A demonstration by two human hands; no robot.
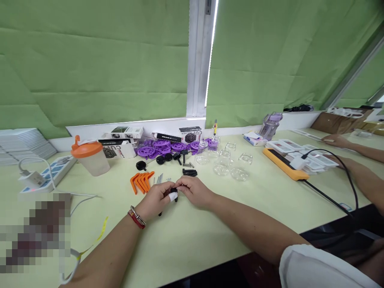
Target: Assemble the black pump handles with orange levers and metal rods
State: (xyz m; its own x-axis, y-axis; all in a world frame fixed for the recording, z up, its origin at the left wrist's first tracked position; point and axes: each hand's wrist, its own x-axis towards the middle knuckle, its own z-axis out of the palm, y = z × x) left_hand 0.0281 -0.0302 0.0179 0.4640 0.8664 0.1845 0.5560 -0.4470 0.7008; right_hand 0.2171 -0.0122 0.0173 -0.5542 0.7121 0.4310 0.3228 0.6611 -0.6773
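Observation:
Close together over the table, my left hand (pixel 156 199) and my right hand (pixel 193 191) both pinch a small black plastic part (pixel 174 190). My fingers cover much of it, so its exact kind is unclear. White tape wraps my left thumb. Just beyond my hands lie orange L-shaped pieces (pixel 142 182), thin metal pins (pixel 160 179) and black plastic bars (pixel 189 173). Farther back are springs (pixel 189 165), round black knobs (pixel 161 160) and a pile of purple wheel-shaped parts (pixel 147 151).
Clear bottles (pixel 222 166) stand right of the parts. An orange-lidded cup (pixel 99 164) and a power strip (pixel 57 170) sit left; cup holder boxes (pixel 120 150) line the back. At right, an orange power strip (pixel 285 165) lies near another person's hands (pixel 349 166).

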